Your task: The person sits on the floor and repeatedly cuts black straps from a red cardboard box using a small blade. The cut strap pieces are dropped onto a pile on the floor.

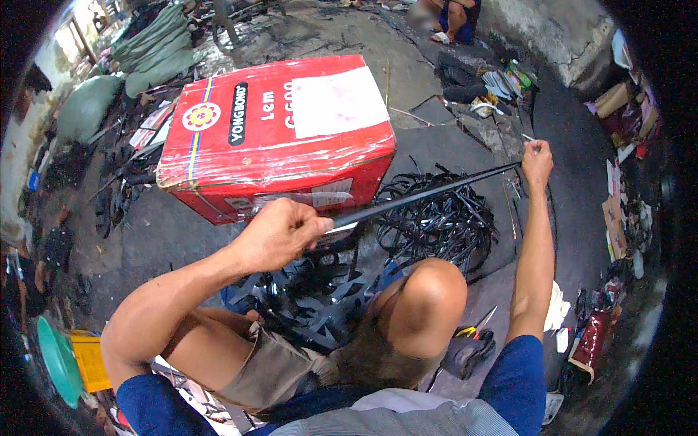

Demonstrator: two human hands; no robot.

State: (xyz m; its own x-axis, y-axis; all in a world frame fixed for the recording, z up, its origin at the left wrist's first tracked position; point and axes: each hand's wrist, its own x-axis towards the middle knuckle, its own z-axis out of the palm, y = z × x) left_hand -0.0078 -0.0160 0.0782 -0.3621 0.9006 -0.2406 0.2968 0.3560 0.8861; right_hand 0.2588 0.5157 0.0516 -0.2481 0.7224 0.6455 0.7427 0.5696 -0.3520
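A narrow black strip [429, 192] stretches taut between my two hands, slanting up to the right. Its near end is pinched in my left hand [280, 231], which is in front of a red carton [240, 163]. At the far right end, my right hand [538, 161] is closed on the strip with its arm extended. A thin white stick, perhaps a cigarette, pokes out from the right fingers. Below the strip lies a tangled heap of shiny black strips [443, 232]. More black scraps [313, 301] lie between my bent legs.
Scissors with a yellow and red handle [469, 332] lie beside my right knee, near a dark bundle [465, 356]. A green basin [58, 362] and a yellow crate [91, 361] stand at lower left. Another person [456, 18] sits at the far back. Clutter lines the right wall.
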